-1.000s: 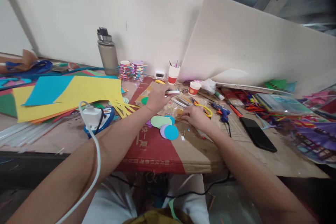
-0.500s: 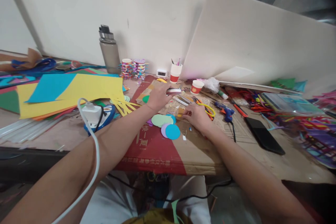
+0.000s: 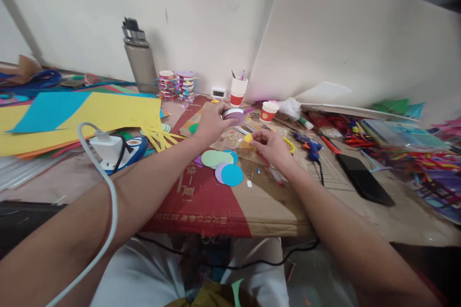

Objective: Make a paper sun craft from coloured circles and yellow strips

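Observation:
My left hand [image 3: 215, 122] is closed around a white-rimmed disc with a purple face [image 3: 236, 119]; a purple strip juts from its right side. To the right, my right hand [image 3: 271, 146] pinches a small yellow piece [image 3: 248, 138], just above the cardboard. Below both hands, overlapping paper circles lie on the cardboard mat [image 3: 201, 201]: a light green circle [image 3: 212, 159], a lilac circle [image 3: 219, 172] and a blue circle [image 3: 232, 175]. A thin pen-like stick with a red part [image 3: 275, 175] lies under my right wrist.
Yellow sheets [image 3: 126, 110] and a white plug [image 3: 106, 148] with its cable are at left. A bottle [image 3: 140, 60], two strip-covered cups [image 3: 167, 85] and a pen cup [image 3: 238, 92] stand behind. A glue gun [image 3: 308, 146] and a phone [image 3: 363, 178] lie right.
The disc in my left hand has tilted, so its purple face and strip now show. My right hand has lifted slightly with the yellow piece. The whole view has shifted a little.

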Motion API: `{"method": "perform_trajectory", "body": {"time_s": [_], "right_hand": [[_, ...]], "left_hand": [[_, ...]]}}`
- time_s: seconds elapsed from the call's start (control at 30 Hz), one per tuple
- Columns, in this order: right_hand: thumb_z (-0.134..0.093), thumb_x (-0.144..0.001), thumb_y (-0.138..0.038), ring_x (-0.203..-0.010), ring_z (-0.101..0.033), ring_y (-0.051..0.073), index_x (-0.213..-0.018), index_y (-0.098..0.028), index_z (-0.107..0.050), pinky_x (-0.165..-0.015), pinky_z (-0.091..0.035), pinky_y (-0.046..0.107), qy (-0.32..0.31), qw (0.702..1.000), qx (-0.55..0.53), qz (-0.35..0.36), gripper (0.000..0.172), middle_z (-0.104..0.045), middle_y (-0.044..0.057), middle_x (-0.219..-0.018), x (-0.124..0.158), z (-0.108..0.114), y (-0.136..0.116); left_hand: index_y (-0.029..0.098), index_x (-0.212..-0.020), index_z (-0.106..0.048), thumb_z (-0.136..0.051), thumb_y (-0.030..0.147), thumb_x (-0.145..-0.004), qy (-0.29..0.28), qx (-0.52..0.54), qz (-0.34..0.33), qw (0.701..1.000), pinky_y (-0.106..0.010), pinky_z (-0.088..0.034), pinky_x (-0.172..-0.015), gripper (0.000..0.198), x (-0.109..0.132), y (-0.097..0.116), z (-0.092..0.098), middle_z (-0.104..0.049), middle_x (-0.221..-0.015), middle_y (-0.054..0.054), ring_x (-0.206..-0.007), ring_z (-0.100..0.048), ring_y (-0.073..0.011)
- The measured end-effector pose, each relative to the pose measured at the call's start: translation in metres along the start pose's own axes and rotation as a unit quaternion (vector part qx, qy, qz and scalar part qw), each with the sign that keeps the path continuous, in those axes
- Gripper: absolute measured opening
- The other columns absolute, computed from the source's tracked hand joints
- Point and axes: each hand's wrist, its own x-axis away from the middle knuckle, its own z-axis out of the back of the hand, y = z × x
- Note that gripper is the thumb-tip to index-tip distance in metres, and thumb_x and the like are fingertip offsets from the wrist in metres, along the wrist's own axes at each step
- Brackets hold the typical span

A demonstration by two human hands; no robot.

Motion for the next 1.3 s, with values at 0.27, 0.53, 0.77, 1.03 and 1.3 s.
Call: {"method": "perform_trajectory", "body": {"time_s": [0.27,0.53,0.77,1.03,1.3], "right_hand": [[-0.077,-0.058,-0.047,-0.054,-0.049,0.011,-0.069,-0.017,-0.069,-0.051,-0.037,0.024,0.005,0.996,-0.064,-0.056,0.034,-0.065,0.0,-0.065,-0.008,0.005,0.008],[-0.075,-0.057,-0.064,-0.046,-0.032,0.007,-0.065,-0.015,-0.067,-0.046,-0.024,0.024,0.027,0.999,-0.011,-0.037,0.05,-0.049,-0.004,-0.05,-0.009,0.004,0.006],[-0.071,-0.057,-0.071,-0.046,-0.029,0.007,-0.058,-0.016,-0.059,-0.046,-0.023,0.024,0.032,0.997,0.04,-0.05,0.056,-0.042,-0.006,-0.048,-0.007,0.004,-0.001],[-0.058,-0.082,-0.049,-0.054,-0.045,0.012,-0.07,-0.017,-0.071,-0.053,-0.031,0.026,-0.038,0.986,0.156,0.039,0.036,-0.054,-0.002,-0.053,-0.006,0.008,0.004],[-0.047,-0.085,-0.026,-0.074,-0.057,0.018,-0.088,-0.017,-0.067,-0.068,-0.042,0.029,-0.006,0.987,0.148,0.067,0.022,-0.066,0.003,-0.076,-0.01,0.015,0.007]], "left_hand": [[0.017,-0.077,-0.059,-0.074,0.027,-0.064,0.018,0.17,0.105,0.98,-0.026,-0.048,-0.061,0.022,-0.001,0.001,-0.004,-0.064,-0.075,0.0,-0.069,-0.057,-0.0134],[0.016,-0.073,-0.06,-0.076,0.025,-0.063,0.005,0.151,0.116,0.982,-0.026,-0.045,-0.058,0.022,-0.001,0.0,-0.004,-0.062,-0.072,0.0,-0.066,-0.055,-0.0129],[0.016,-0.076,-0.059,-0.077,0.027,-0.062,-0.029,0.226,0.147,0.963,-0.023,-0.038,-0.048,0.025,-0.003,-0.007,-0.008,-0.062,-0.071,0.0,-0.057,-0.051,-0.01],[0.017,-0.076,-0.057,-0.077,0.025,-0.064,-0.047,0.237,0.153,0.958,-0.024,-0.036,-0.047,0.024,-0.003,-0.004,-0.008,-0.06,-0.067,0.001,-0.053,-0.049,-0.0089],[0.016,-0.073,-0.059,-0.075,0.025,-0.067,-0.071,0.198,0.148,0.966,-0.025,-0.034,-0.047,0.02,-0.002,0.006,-0.004,-0.058,-0.065,0.001,-0.049,-0.044,-0.0078]]}}
